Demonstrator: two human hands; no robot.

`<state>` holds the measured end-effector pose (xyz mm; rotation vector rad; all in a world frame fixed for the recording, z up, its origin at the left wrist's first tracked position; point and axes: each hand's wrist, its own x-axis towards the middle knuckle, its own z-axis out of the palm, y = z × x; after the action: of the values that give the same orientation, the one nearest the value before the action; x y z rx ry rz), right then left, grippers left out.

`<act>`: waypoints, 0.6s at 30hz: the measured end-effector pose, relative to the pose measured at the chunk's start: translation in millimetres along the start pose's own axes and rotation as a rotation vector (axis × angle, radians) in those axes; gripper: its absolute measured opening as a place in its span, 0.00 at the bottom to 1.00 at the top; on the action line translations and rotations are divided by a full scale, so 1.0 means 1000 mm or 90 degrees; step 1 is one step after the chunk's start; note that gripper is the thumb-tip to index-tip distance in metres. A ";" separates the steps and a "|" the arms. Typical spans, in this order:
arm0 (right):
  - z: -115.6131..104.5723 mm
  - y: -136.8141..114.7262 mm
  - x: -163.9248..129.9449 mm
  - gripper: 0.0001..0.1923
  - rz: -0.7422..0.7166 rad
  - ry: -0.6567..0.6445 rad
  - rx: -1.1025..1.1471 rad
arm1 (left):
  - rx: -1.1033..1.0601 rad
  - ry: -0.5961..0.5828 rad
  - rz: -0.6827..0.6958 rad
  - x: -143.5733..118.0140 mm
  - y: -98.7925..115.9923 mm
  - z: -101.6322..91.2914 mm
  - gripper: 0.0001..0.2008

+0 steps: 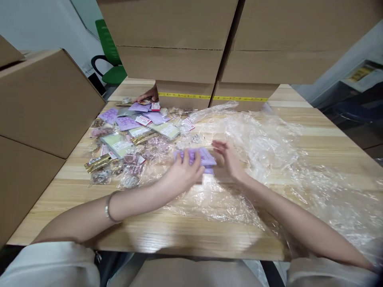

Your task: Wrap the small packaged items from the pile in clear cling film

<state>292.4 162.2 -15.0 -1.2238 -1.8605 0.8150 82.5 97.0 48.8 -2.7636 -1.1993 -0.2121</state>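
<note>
The left hand (182, 173) lies on a purple pack (200, 155) near the middle of the counter (167, 231). Its fingers curl over the pack's near edge and hold it. The right hand (229, 159) is at 3 o'clock from the pack, just beside its end. Those fingers are a bit spread and blurred — I cannot tell if they touch the pack. A thin bangle (108, 207) sits on the left wrist.

The pack rests on a big sheet of clear plastic (269, 143), all crinkled, that runs out to 3 o'clock and down to 5 o'clock. At 10 o'clock from the hands lies a pile of small packs (128, 135) — purple ones, pale green ones, gold ones, some with white and red labels.

Past the pile, at 11 o'clock, another person's hand (148, 95) rests on the counter beside a box. Big brown boxes (179, 44) stand at 12 o'clock, with yellow tape along the bottom. More boxes (44, 103) stand at 9 o'clock. A green chair (112, 59) shows behind them.
</note>
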 end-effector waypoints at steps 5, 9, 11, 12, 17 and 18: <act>-0.054 -0.040 -0.014 0.10 -0.158 0.046 -0.160 | 0.072 -0.053 0.119 0.005 0.019 0.040 0.14; -0.060 -0.060 -0.037 0.13 -0.287 -0.218 -0.308 | 0.053 -0.032 0.194 -0.002 0.010 0.042 0.16; -0.050 -0.058 -0.044 0.26 -0.291 -0.273 -0.347 | -0.014 -0.040 0.193 -0.005 0.002 0.037 0.16; -0.044 -0.055 -0.047 0.33 -0.294 -0.296 -0.359 | -0.059 -0.053 0.192 -0.007 -0.003 0.033 0.16; -0.032 -0.060 -0.066 0.37 -0.328 -0.334 -0.343 | -0.275 -0.095 0.170 -0.036 -0.031 -0.005 0.16; -0.035 -0.064 -0.073 0.32 -0.332 -0.356 -0.330 | -0.290 -0.101 0.156 -0.045 -0.038 -0.014 0.18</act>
<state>311.7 75.9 38.4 -0.7487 -2.8134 0.4068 22.9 88.1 56.6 -3.3475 -0.9195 -0.2753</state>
